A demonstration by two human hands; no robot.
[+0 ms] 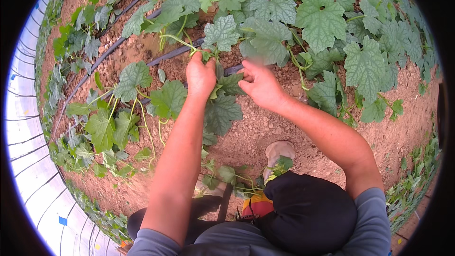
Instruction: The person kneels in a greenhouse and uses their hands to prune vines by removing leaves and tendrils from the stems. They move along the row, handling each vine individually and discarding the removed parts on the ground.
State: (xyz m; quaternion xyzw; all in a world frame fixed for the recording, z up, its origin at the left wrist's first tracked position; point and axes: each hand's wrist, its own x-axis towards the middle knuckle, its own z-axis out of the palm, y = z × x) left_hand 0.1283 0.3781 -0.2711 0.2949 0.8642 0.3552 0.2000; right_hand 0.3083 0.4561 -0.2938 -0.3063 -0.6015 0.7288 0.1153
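Observation:
My left hand [201, 76] pinches a pale green vine stem [177, 38] of a leafy, melon-like plant, its fingertips close to the black drip tape on the soil. My right hand [261, 85] is just to the right, fingers curled and thumb toward a dark green leaf [231, 84]. Whether it grips that leaf's edge cannot be made out. Between the two wrists hangs a broad lobed leaf [223, 113]. Directly above my right fingers a large leaf [268, 39] is partly blurred.
Black drip tape [174, 55] runs diagonally over reddish, crumbly soil [270, 122]. Dense vines [320, 21] spread at upper right, with more leaves [103, 128] at left. My shoe [279, 153] rests on the soil below. A translucent greenhouse wall [32, 142] curves along the left.

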